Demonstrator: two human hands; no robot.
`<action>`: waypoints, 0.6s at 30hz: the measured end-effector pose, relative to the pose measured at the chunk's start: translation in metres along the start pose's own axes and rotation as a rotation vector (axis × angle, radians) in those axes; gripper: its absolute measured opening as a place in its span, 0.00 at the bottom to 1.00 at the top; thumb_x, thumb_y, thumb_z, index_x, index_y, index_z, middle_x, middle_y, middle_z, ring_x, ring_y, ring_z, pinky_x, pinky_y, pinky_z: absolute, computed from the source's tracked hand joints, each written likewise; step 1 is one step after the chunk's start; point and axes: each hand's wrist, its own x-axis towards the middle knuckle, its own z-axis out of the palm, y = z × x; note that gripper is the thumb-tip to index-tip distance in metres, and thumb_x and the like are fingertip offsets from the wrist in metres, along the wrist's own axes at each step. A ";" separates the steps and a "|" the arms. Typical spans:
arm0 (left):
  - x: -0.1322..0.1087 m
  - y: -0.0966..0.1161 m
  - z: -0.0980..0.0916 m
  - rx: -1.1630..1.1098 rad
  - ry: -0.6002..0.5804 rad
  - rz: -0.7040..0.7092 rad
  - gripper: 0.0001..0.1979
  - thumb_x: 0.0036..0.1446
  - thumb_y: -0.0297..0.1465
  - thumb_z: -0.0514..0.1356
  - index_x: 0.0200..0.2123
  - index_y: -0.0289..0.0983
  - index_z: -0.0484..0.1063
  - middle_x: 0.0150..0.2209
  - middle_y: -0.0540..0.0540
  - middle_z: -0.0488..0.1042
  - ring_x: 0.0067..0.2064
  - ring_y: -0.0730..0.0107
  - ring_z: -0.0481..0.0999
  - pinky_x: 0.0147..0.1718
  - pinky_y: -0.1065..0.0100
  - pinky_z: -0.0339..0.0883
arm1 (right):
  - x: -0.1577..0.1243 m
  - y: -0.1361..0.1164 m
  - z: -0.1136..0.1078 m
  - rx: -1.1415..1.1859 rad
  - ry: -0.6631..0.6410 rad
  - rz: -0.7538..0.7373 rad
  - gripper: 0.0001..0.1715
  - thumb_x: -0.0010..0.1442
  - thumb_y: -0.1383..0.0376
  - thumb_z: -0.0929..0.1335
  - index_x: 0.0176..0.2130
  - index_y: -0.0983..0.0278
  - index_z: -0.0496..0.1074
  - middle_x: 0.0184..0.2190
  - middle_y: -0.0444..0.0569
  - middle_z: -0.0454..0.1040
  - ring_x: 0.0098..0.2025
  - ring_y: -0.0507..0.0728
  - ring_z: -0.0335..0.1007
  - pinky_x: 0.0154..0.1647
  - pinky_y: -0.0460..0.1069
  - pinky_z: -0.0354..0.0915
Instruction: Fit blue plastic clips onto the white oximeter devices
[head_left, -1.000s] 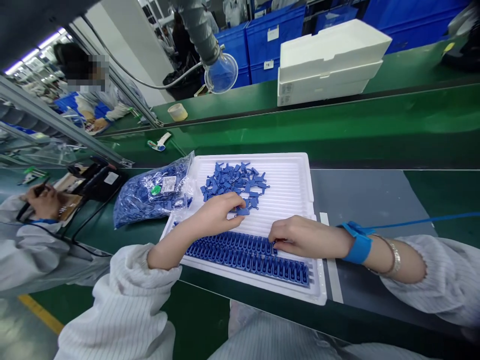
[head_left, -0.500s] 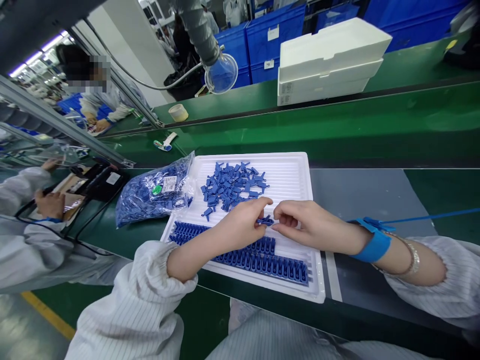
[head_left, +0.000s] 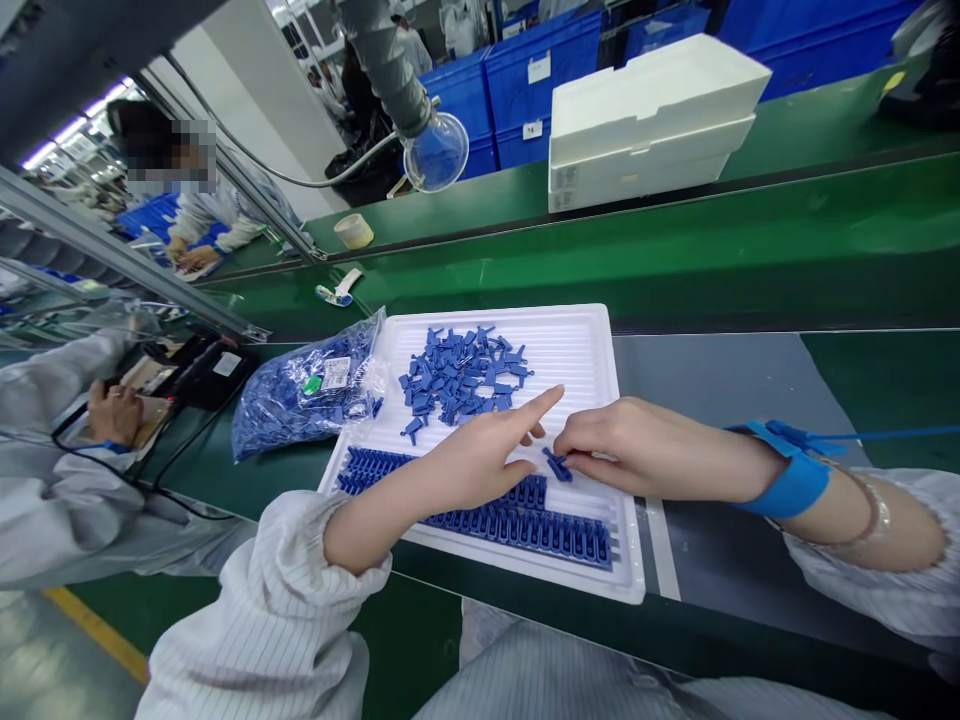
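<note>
My right hand [head_left: 619, 446] is closed in a pinch on a small blue plastic part [head_left: 556, 465], low over the right half of the white ribbed tray [head_left: 577, 345]. Just left of it, my left hand [head_left: 476, 458] is open with its index finger stretched out and thumb apart, holding nothing. Beyond the left hand lies a loose pile of blue plastic parts [head_left: 457, 372]. Along the tray's near side, similar blue parts stand in tight rows [head_left: 547, 532]; my left hand and forearm cover some of them. A blue wrist strap [head_left: 799, 480] circles my right wrist.
A clear bag of blue parts [head_left: 300, 395] leans at the tray's left edge. Behind are a tape roll [head_left: 354, 231], stacked white foam trays [head_left: 645, 130] and a suction hood [head_left: 436, 150]. A co-worker's hand [head_left: 116, 412] is at the left beside a black device [head_left: 217, 370].
My left hand has let go of the blue part and its fingers have spread. The part is now in my right hand's pinch, slightly nearer me and to the right.
</note>
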 end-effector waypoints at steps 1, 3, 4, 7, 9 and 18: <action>-0.004 -0.003 -0.005 0.068 0.005 -0.052 0.35 0.56 0.26 0.54 0.64 0.45 0.41 0.51 0.47 0.70 0.47 0.68 0.71 0.47 0.68 0.64 | -0.001 0.000 0.002 -0.035 -0.025 0.023 0.09 0.62 0.71 0.61 0.38 0.65 0.71 0.33 0.47 0.74 0.31 0.53 0.69 0.30 0.46 0.60; -0.013 -0.015 -0.016 0.201 0.038 -0.192 0.25 0.57 0.28 0.52 0.59 0.43 0.55 0.51 0.46 0.70 0.47 0.66 0.71 0.45 0.67 0.65 | -0.001 0.000 0.006 -0.076 -0.088 0.052 0.09 0.62 0.72 0.62 0.36 0.66 0.71 0.32 0.47 0.73 0.30 0.53 0.69 0.29 0.46 0.59; -0.018 -0.024 -0.023 0.247 0.059 -0.269 0.20 0.58 0.28 0.50 0.53 0.40 0.63 0.48 0.45 0.72 0.45 0.63 0.72 0.43 0.65 0.65 | 0.000 0.000 0.009 -0.086 -0.119 0.063 0.09 0.61 0.72 0.62 0.35 0.66 0.72 0.31 0.48 0.73 0.30 0.54 0.69 0.29 0.46 0.59; -0.034 -0.057 -0.040 0.325 0.082 -0.474 0.13 0.56 0.30 0.49 0.38 0.35 0.72 0.36 0.40 0.75 0.37 0.55 0.73 0.32 0.62 0.65 | 0.007 -0.003 0.016 -0.088 -0.186 0.081 0.10 0.62 0.72 0.62 0.34 0.66 0.72 0.31 0.48 0.74 0.30 0.54 0.69 0.29 0.46 0.60; -0.041 -0.078 -0.046 0.343 0.077 -0.574 0.11 0.54 0.32 0.52 0.35 0.34 0.72 0.32 0.40 0.75 0.35 0.54 0.74 0.30 0.62 0.64 | 0.012 -0.004 0.020 -0.065 -0.201 0.093 0.10 0.62 0.72 0.62 0.34 0.67 0.72 0.30 0.49 0.74 0.31 0.54 0.70 0.30 0.46 0.60; -0.042 -0.107 -0.036 0.211 0.074 -0.635 0.07 0.45 0.32 0.61 0.29 0.36 0.67 0.27 0.48 0.69 0.31 0.65 0.68 0.29 0.66 0.60 | 0.015 -0.001 0.023 -0.010 -0.188 0.197 0.08 0.61 0.64 0.65 0.36 0.67 0.71 0.26 0.49 0.73 0.26 0.54 0.68 0.24 0.45 0.59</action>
